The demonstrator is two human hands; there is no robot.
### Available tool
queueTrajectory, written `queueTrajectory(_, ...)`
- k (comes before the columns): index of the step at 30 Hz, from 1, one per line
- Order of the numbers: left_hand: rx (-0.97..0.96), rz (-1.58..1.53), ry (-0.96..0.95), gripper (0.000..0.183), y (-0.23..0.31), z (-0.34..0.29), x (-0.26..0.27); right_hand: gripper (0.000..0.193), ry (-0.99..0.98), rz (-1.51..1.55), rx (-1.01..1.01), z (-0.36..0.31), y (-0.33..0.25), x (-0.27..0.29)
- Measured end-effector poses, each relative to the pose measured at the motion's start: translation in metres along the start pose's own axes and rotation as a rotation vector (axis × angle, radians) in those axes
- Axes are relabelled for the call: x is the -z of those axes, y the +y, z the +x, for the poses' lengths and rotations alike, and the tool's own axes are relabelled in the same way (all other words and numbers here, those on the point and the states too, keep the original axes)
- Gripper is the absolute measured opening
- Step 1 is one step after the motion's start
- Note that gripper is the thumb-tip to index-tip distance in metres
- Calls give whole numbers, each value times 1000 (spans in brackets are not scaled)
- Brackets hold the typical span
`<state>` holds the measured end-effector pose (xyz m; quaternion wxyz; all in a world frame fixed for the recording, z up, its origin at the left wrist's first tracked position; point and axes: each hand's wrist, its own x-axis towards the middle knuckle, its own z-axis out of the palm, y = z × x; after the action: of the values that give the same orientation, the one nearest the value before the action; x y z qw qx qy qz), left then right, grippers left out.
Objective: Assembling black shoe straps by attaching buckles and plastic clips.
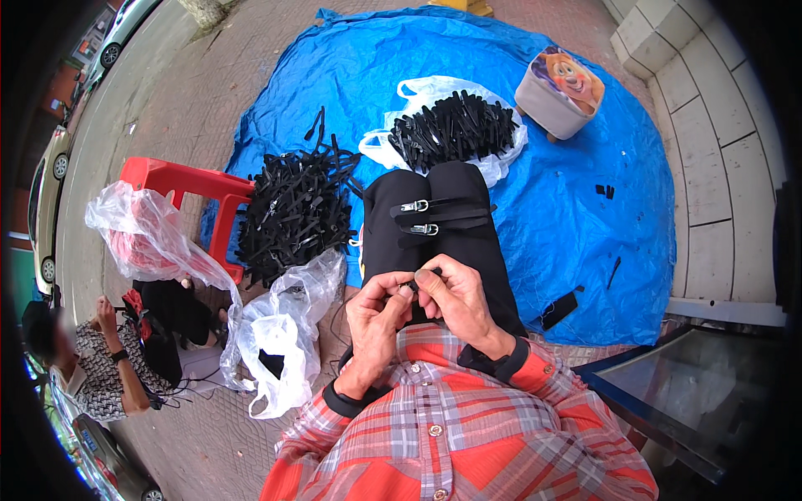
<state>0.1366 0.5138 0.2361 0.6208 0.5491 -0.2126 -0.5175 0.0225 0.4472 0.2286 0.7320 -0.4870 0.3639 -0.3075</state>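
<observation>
Above my lap, my left hand [378, 316] and my right hand [459, 302] meet with their fingertips pinched together. Between them is a small black strap piece [412, 285], mostly covered by the thumbs and fingers. Two black straps with silver buckles [424, 229] lie across my dark trousers, just beyond the hands. A loose heap of black straps [292, 219] lies to the left. Farther ahead, many black straps [455, 129] are stacked in neater rows on a white plastic bag [378, 150].
A blue tarp [585, 225] spreads under the straps, with black scraps [559, 310] at right. Left are a red stool [188, 177], a clear bag [146, 225], a white bag [284, 355] and a seated person [109, 359]. A cartoon-topped stool [555, 100] stands far right; a glass case [668, 380] near right.
</observation>
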Motion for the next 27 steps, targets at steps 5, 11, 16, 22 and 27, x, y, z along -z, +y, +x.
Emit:
queueTrajectory(5,93,-102,17,10,0,1,4,19,-20,4,-30,-1,0,-1)
queueTrajectory(11,88,-38,36,9,0,-1,6,20,-44,1,-58,-2,2,0)
queueTrajectory(16,109,11,41,8,0,-1,8,19,-57,-10,-87,-3,3,-1)
queueTrajectory(22,-17,173,53,8,-12,-1,11,7,78,-699,637,-4,10,-9)
queueTrajectory(27,-142,137,104,12,-12,6,9,16,-47,-1046,815,-7,4,-7)
